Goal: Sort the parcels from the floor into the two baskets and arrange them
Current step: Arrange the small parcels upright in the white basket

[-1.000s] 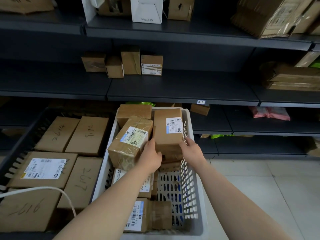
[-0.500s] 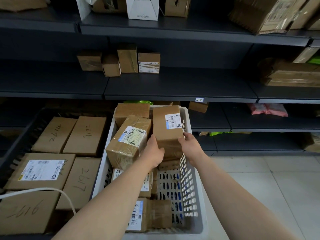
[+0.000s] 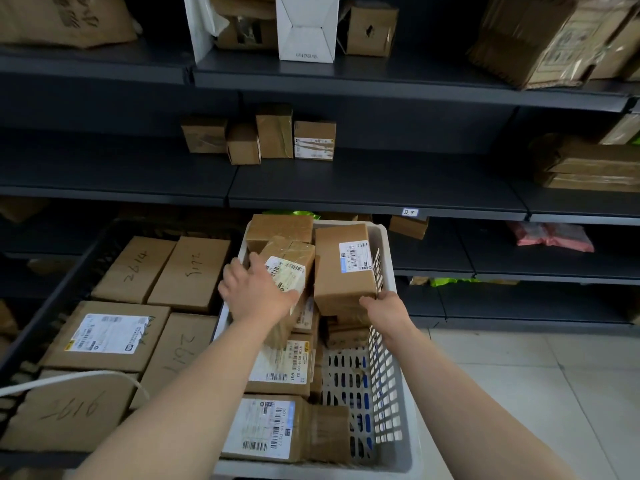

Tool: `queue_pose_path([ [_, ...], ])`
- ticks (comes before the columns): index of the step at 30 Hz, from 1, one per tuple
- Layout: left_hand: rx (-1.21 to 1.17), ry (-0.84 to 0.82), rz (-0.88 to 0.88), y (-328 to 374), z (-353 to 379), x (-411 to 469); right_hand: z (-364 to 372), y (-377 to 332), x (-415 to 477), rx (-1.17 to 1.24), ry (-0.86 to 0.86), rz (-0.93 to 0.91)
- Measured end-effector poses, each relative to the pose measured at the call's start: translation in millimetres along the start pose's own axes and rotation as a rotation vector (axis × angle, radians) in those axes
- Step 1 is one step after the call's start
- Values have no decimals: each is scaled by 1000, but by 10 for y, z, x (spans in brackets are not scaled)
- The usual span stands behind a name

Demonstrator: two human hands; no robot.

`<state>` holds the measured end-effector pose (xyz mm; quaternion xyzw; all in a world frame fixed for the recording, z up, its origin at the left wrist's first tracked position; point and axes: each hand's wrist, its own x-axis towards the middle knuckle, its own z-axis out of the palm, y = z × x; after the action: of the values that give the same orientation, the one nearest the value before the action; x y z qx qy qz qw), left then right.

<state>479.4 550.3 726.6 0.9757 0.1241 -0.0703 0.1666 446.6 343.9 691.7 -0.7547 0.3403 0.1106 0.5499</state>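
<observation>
A white slatted basket [image 3: 391, 403] in front of me holds several brown parcels. My right hand [image 3: 384, 308] grips the near bottom edge of an upright labelled parcel [image 3: 343, 268] leaning at the basket's far right. My left hand [image 3: 254, 289] lies flat on a tape-wrapped parcel [image 3: 291, 268] beside it, fingers spread over its label and left side. More labelled parcels [image 3: 280, 365] lie flat below in the basket. To the left, a black basket [image 3: 52, 306] is packed with flat parcels [image 3: 194, 271] with handwritten numbers.
Dark metal shelves [image 3: 374, 181] run behind the baskets, with small boxes [image 3: 273, 136] on the middle level, larger cartons above and a pink bag [image 3: 550, 235] low right. A white cable [image 3: 76, 379] crosses the black basket. Tiled floor [image 3: 536, 393] lies to the right.
My left hand has left the upright parcel and moved left onto the tape-wrapped one. My right hand stays on the upright parcel's lower edge. The view has shifted slightly.
</observation>
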Motion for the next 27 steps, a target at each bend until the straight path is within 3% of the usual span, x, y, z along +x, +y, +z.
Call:
queue_pose_path([
  [3, -53, -177, -95, -137, -51, 66, 26, 21, -25, -3, 15, 57],
  [10, -10, -218, -167, -247, -347, -79, 32, 47, -29, 181, -129, 178],
  [15, -129, -297, -176, -257, -621, -275, 53, -17, -28, 353, -168, 176],
  [27, -208, -655, 20, 15, -668, -739, -170, 67, -119, 291, -207, 197],
])
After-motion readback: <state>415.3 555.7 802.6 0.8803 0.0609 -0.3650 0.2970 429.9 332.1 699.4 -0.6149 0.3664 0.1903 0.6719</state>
